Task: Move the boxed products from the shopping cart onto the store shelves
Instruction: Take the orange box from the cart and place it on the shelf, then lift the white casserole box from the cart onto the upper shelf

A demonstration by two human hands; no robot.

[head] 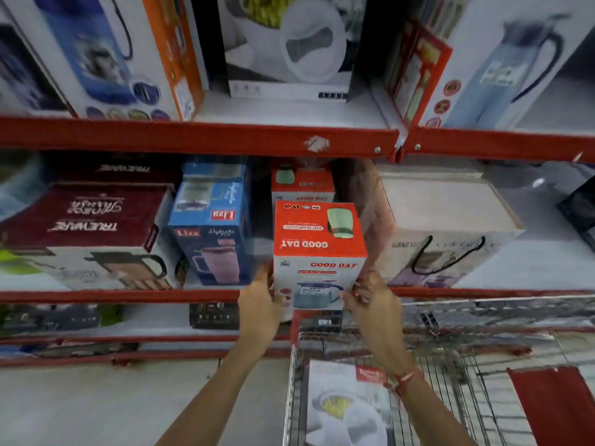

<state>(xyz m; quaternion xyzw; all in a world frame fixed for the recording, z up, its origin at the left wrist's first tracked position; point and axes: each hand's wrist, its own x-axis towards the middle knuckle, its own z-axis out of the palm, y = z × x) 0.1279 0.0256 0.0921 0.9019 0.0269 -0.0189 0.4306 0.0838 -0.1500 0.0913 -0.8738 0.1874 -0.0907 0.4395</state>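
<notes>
- Hands: left hand (259, 309) and right hand (375, 304) both on the GOOD DAY box (318, 255), 1 at each lower side of it.
- Fingers: left fingers (267, 275) pressed to the left face of the box, right fingers (362, 281) pressed to its right lower corner; both clasping the box between them.
- GOOD DAY box: red top, white front with a blue jug pictured; upright, at the front edge of the middle shelf (122, 296). Whether its base rests fully on the shelf cannot be told; the lower front overlaps the red shelf edge.
- Behind the GOOD DAY box: a 2nd red-and-white box (302, 185) of the same make, deeper on the same shelf.
- Left of the GOOD DAY box: blue Liza box (214, 226), just beside it with a narrow gap; further left, a maroon TRUEWARE box (87, 220).
- Right of the GOOD DAY box: a pale box with black cord handles (447, 226), close by.
- Above the GOOD DAY box: upper shelf (199, 136) with a red front rail, carrying tall jug and kettle boxes, blurred.
- Below and right of the GOOD DAY box: wire shopping cart (450, 381), 1 white box (347, 407) with a bowl pictured lying inside it, and a red flap (553, 407) at its far right.
- Right wrist: a red thread band (405, 379).
</notes>
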